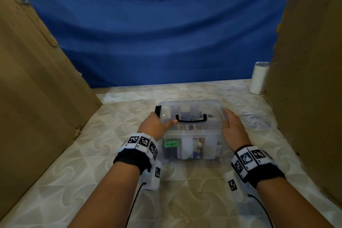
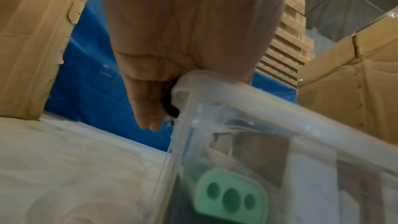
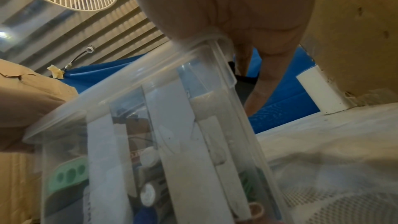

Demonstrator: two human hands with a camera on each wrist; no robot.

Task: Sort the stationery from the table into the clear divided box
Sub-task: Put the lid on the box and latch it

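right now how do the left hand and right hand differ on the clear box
The left hand lays its thumb over the lid toward the black handle, fingers down by a black side latch. The right hand lies flatter along the opposite edge. Both touch the clear box.

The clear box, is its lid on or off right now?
On. The lid with its black handle sits across the clear box, left hand and right hand at its ends. Whether it's latched, cannot tell.
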